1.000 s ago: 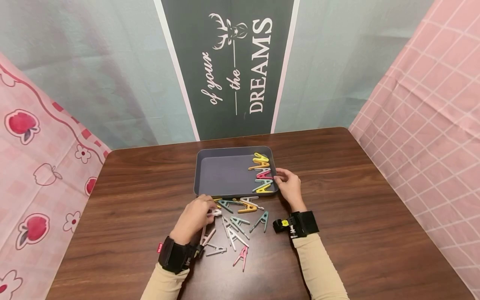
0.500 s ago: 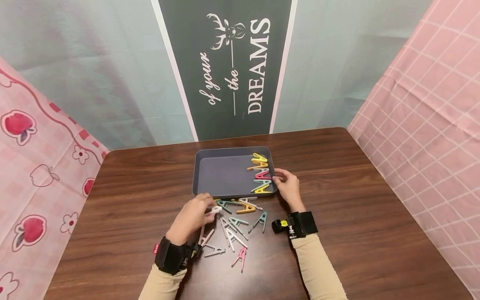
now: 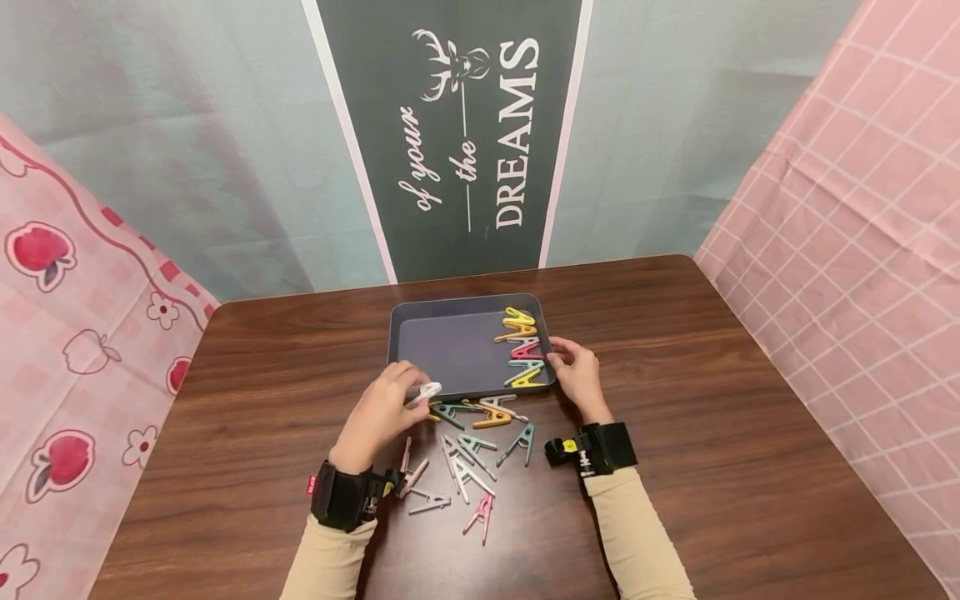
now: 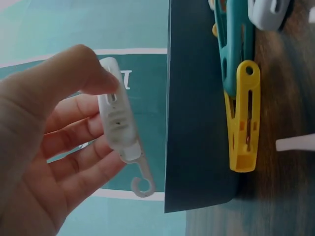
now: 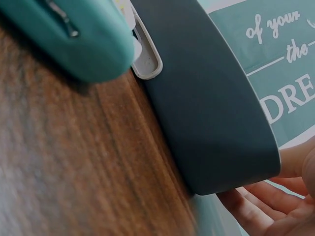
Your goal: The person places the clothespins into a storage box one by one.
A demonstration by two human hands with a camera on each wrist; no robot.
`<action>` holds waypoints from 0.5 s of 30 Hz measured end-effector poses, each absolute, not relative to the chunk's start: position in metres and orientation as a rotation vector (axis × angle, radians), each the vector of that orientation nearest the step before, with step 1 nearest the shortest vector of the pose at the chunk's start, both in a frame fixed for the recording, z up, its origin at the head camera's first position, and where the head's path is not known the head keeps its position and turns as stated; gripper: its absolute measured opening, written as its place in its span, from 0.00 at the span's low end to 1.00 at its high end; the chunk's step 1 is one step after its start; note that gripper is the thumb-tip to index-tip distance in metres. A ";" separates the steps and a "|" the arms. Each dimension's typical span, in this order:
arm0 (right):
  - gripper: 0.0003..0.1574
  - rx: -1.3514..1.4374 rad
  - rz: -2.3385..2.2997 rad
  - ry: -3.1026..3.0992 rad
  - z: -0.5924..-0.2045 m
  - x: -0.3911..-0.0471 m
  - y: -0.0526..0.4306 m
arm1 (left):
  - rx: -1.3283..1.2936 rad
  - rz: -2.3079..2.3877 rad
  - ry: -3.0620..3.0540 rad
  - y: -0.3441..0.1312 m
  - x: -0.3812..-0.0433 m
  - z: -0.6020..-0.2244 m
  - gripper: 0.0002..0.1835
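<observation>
At the bottom centre of the frame, a pink clip [image 3: 482, 509] lies loose on the brown table [image 3: 712, 400], apart from the scatter of white and teal ones above it; I read no order there. Against the outside of the near wall, a yellow clip [image 4: 246, 123] lies beside a teal one. Left of centre, the left hand [image 3: 378, 408] pinches a white clip [image 4: 118, 120] between thumb and fingertips, closed down to its thickness. My head feed puts it at the near left rim of the grey tray [image 3: 453, 346]. Hooked end sticks out free; I suspect that suits setting it flat. Right of centre, the right hand [image 3: 577, 375] rests fingertips and thumb on the tray's outer right wall, loosely bent, gripping nothing that I can make out; probably a brace against sliding. Inside that wall, six clips [image 3: 527, 351] sit in a column, likely for tidy spacing. Top centre, a dark lettered panel [image 3: 486, 125] hangs behind.
</observation>
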State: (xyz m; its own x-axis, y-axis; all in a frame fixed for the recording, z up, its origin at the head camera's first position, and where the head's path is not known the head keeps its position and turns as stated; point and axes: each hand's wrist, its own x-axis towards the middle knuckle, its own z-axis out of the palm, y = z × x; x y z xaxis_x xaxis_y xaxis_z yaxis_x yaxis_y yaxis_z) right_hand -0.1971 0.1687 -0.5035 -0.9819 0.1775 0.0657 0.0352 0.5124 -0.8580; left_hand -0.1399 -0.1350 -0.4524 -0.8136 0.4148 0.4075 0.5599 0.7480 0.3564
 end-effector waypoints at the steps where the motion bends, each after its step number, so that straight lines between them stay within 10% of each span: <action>1: 0.20 -0.186 1.471 -2.604 -0.503 -0.197 0.169 | -0.754 -0.674 -2.639 -0.136 -0.141 -0.453 0.10; 15: 0.20 -0.199 1.494 -2.596 -0.505 -0.197 0.169 | -0.687 -0.657 -2.648 -0.136 -0.155 -0.463 0.11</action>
State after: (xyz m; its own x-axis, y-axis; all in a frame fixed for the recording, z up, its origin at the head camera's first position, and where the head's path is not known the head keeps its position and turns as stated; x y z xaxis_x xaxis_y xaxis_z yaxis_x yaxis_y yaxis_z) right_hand -0.1972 0.1685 -0.5047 -0.9815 0.1835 0.0546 0.0450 0.4983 -0.8658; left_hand -0.1549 -0.1356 -0.4631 -0.8307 0.3723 0.4140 0.5226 0.7777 0.3493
